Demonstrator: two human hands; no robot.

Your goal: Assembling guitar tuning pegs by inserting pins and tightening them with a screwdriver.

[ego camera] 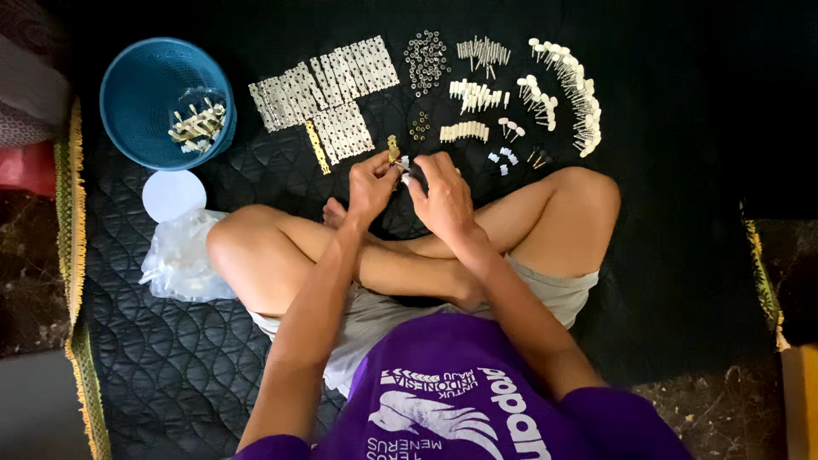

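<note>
Brass hinge [393,150] sits upright in the pinch of the left hand [371,183], fingers closed narrowly around its lower end; it is just beyond the person's crossed shins, over the black quilted mat [170,375]. Right hand [443,198] is curled, fingertips drawn together against a small white piece [405,170] beside the hinge; what exactly it grips is too small to tell. Both hands meet, nearly touching, with knuckles up. Forearms run forward from the purple shirt [452,392] and converge; elbows are out, wrists slightly bent down.

Relative to the hinge:
- just left, a second brass strip [318,147] lies flat on the mat.
- beyond and left, rows of silvery flat plates [328,94].
- beyond and right, a cluster of small rings [424,60], then groups of white pegs [477,94] and white-capped pins [567,89].
- far left, a blue basket [141,102] holding several brass pieces; near it a white round lid [173,194] and a clear plastic bag [183,255].
</note>
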